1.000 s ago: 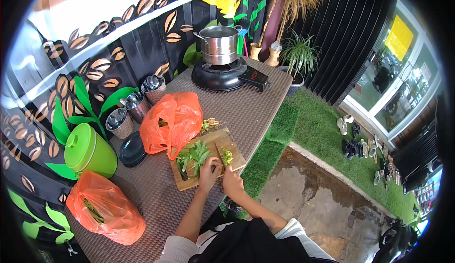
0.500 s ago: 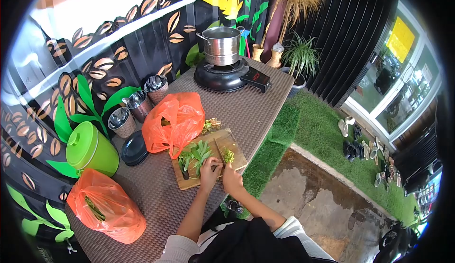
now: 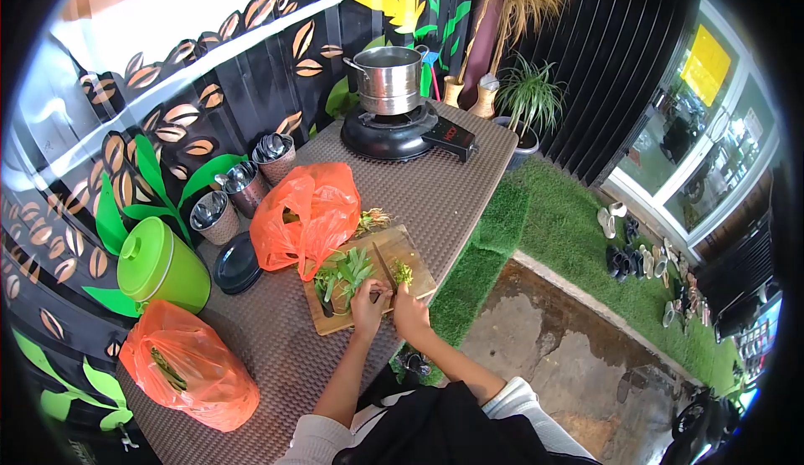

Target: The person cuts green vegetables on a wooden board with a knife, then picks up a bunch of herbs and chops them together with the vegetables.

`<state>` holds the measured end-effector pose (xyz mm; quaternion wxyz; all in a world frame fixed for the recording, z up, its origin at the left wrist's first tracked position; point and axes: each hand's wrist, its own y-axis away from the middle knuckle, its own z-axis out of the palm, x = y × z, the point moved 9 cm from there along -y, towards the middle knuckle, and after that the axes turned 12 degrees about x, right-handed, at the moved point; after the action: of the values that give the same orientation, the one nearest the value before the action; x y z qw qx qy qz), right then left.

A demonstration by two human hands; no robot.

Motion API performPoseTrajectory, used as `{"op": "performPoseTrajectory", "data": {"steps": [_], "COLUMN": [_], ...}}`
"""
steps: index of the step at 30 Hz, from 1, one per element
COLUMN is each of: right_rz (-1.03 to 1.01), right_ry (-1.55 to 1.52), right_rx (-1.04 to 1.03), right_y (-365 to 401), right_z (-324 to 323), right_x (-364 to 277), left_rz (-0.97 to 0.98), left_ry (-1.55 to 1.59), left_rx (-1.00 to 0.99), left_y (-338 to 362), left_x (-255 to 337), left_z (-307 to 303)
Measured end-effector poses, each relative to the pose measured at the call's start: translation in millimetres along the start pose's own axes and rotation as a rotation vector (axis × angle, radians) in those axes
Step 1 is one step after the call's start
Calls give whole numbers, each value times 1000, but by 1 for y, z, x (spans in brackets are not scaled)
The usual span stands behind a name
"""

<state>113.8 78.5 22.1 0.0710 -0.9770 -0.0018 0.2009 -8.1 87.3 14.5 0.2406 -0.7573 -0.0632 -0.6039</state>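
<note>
My right hand is closed around the handle of a knife, whose blade points away over a wooden cutting board. Beside the blade, on its right, lies a small heap of chopped greens. My left hand is closed at the left of the knife, fingers bent against the stems of leafy greens; the stem ends are hidden by the fingers. An orange plastic bag stands just behind the board, with a bunch of roots or trimmed stems next to it.
A metal pot sits on a black portable stove at the table's far end. Cutlery cups, dark plates, a green lidded container and a second orange bag stand along the left side.
Both hands remain at almost the same place on the board. The knife blade has tilted slightly to the left.
</note>
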Motion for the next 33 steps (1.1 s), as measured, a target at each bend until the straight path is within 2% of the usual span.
{"op": "performPoseTrajectory", "data": {"steps": [3,6,8,11,15,18,20,21,26,30,32,33], "right_rz": [-25,-17,-55,-76,-63,-149,-28,-27,-47,-85,-115,-114], "right_ry": [7,-7,-22,-60,-72,-48,-100,-100,36,41,50,51], "right_rx": [53,-39,-139,-194,-210,-214,-246,-247,-118,-63,-60,-60], "right_y": [-9,-12,-13,-16,-13,-12,-8,-6,3,1,0,-1], "right_z": [-4,-1,-1,-6,-3,15,-8,-8,-9,-5,-5,-4], "right_x": [1,9,10,15,16,18,11,8,2,6,6,6], "left_rz": [69,-41,273,170,146,125,-1,-2,-31,34,162,161], "left_ry": [-5,68,-99,-176,-158,-102,31,31,18,-33,-149,-148], "left_rx": [12,22,0,22,61,66,40,38,-48,-50,-49,-49], "left_y": [2,1,3,1,-2,-2,-1,0,5,3,3,2], "left_x": [-1,-9,15,6,3,-3,-21,-19,-17,-16,-4,-3], "left_z": [-2,0,3,4,0,1,5,5,7,6,5,6]}}
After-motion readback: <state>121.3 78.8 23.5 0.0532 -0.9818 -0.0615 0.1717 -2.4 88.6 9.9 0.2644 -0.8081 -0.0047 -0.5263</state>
